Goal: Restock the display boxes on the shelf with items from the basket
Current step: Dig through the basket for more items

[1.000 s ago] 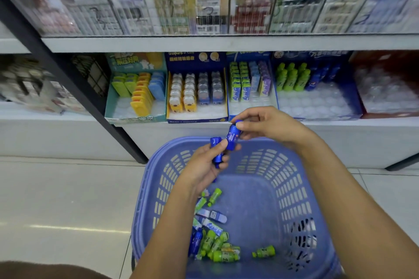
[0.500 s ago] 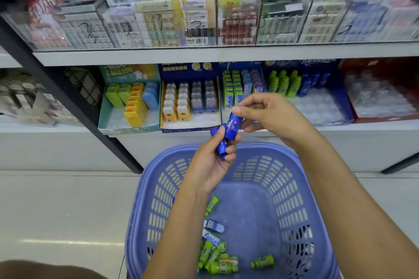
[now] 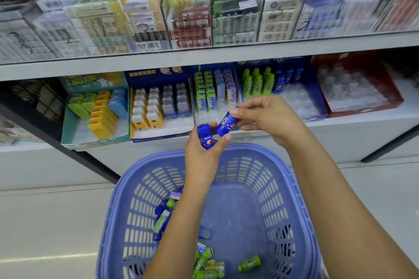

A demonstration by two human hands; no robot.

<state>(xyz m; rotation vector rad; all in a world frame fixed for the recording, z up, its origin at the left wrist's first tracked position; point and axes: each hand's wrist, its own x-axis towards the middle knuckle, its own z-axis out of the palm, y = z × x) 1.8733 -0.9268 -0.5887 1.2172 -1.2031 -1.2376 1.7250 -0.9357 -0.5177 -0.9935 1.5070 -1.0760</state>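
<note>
Moved: both hands and their two blue bottles have lifted from over the basket's far rim to in front of the lower shelf's edge, and the view has tilted up with them.
Basket (image 3: 244, 206): blue slatted plastic, at 6 o'clock of the view.
Basket stock: a green heap (image 3: 205, 265) at 6 o'clock of its floor, a lone green bottle (image 3: 249, 263) lying at 5 o'clock, and mixed packs (image 3: 165, 213) at 9 o'clock, partly hidden by the left forearm.
Left hand (image 3: 201, 149): above the basket's 12 o'clock rim, fingers and thumb curled round the first blue bottle (image 3: 205, 138), cap up.
Right hand (image 3: 265, 118): at 2 o'clock of the left, thumb and fingertips pinching the second blue bottle (image 3: 225, 123), which is tilted with its lower end just beside the first's cap; whether they touch is unclear.
Lower shelf (image 3: 362, 127): white, behind the hands.
Display box (image 3: 320, 102): blue, at 1 o'clock of the right hand; standing green bottles (image 3: 256, 81) at the back left, standing blue bottles (image 3: 288, 75) at the back right, clear pockets in front.
Red box (image 3: 367, 108): at 3 o'clock of the display box.
Upper shelf (image 3: 226, 55): clear cases (image 3: 190, 18) of packets, blurred.
</note>
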